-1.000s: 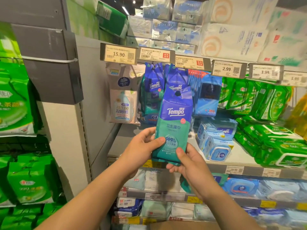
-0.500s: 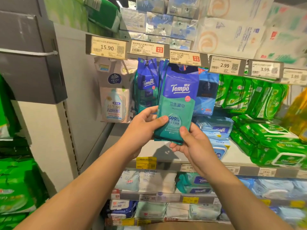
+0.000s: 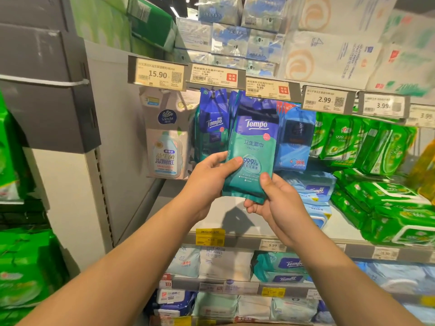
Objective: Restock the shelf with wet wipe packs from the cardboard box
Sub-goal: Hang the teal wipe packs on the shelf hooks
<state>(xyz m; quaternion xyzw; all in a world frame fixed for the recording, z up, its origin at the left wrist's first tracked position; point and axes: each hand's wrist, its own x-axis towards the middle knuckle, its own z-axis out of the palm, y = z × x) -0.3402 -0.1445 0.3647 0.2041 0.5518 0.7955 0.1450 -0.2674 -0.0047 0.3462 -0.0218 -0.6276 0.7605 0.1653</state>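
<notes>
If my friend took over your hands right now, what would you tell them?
Left hand grips the left edge of the Tempo pack; right hand holds its bottom corner. The pack is raised in front of the hanging Tempo packs, under the 15.90 / 9.99 price tag.
Done: pack brought up to its row.
Left: hang it on the peg, which I cannot see from here. The cardboard box is not in view.

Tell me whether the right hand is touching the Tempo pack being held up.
Touching. The head view shows the right hand gripping the Tempo pack at its bottom corner, thumb pressed on the front.
</notes>
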